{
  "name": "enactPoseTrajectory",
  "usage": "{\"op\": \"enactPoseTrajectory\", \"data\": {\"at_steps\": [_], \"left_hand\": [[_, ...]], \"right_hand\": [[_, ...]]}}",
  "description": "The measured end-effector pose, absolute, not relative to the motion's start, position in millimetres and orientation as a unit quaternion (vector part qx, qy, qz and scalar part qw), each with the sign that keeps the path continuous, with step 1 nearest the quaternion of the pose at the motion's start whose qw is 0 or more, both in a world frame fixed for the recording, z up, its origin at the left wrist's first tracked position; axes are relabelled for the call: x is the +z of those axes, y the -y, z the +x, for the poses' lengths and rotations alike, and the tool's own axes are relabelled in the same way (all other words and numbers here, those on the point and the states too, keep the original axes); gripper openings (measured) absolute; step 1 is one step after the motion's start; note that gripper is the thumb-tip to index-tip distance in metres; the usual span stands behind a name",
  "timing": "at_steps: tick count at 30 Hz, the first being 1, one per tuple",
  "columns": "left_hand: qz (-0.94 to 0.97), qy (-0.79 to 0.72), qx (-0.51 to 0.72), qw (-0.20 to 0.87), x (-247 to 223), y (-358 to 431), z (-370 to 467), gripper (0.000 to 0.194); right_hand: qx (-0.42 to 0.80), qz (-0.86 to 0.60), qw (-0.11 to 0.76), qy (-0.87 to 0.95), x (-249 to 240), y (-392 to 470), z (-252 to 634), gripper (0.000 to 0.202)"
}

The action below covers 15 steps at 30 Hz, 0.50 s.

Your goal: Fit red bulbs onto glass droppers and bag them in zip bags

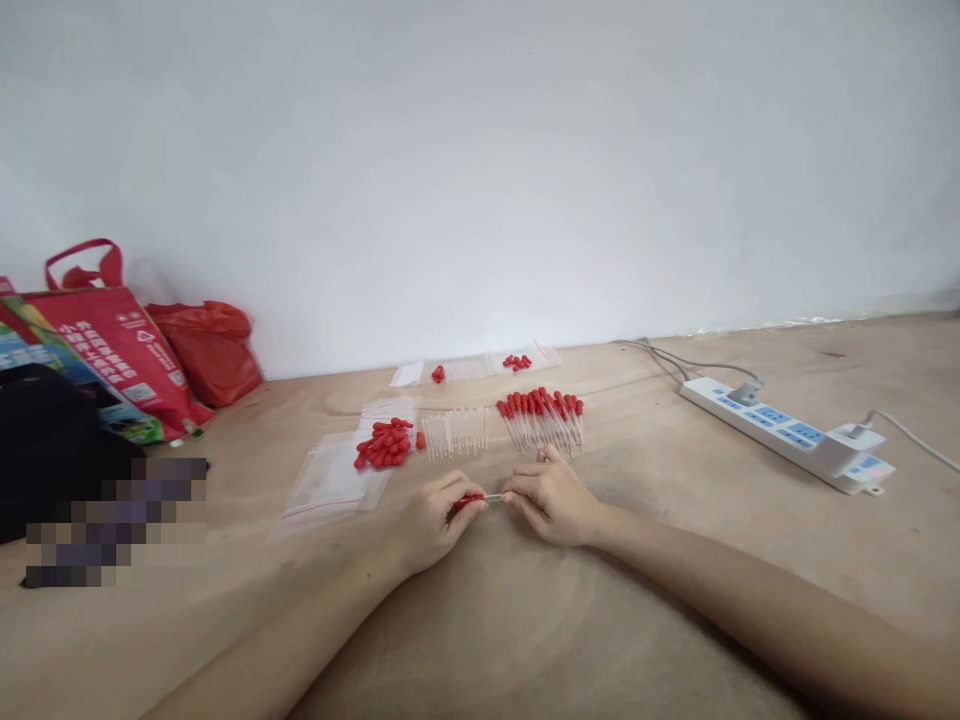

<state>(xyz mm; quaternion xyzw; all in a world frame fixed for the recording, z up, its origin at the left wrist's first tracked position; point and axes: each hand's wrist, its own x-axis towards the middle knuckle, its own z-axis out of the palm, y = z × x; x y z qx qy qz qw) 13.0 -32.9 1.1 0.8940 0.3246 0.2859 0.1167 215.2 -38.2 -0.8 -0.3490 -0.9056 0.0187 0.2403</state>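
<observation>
Near the middle of the table, my left hand (442, 515) pinches a red rubber bulb (466, 501). A thin clear tube (492, 497) runs from the bulb to my right hand (551, 500), whose fingers are closed on it. Beyond my left hand, a pile of red bulbs (386, 443) lies on clear plastic bags (330, 480). A row of clear tubes (455, 433) lies to the right of the pile. Further right, several tubes with red bulbs on their ends (541, 418) lie side by side.
At the back lie small bags (409, 374) with more tubes and red bulbs (517, 362). A white power strip (780, 432) with plugs and cables is at the right. Red bags (214, 350) and a black cloth (60, 440) stand at the left. A wall rises behind.
</observation>
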Motion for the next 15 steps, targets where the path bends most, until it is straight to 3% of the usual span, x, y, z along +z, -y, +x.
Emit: {"op": "enactPoseTrajectory", "data": {"at_steps": [6, 12, 15], "left_hand": [[0.873, -0.390, 0.269, 0.115, 3.7, 27.0, 5.3, 0.018], [0.863, -0.428, 0.239, 0.124, 6.0, 26.1, 1.3, 0.013], [0.866, -0.425, 0.231, 0.128, 7.6, 26.4, 1.9, 0.014]], "right_hand": [[-0.028, -0.398, 0.228, 0.888, 5.2, 32.6, 226.7, 0.021], [0.085, -0.601, 0.293, 0.739, 12.8, -7.9, 245.3, 0.022], [0.077, -0.655, 0.306, 0.687, 15.3, -30.9, 242.0, 0.020]]}}
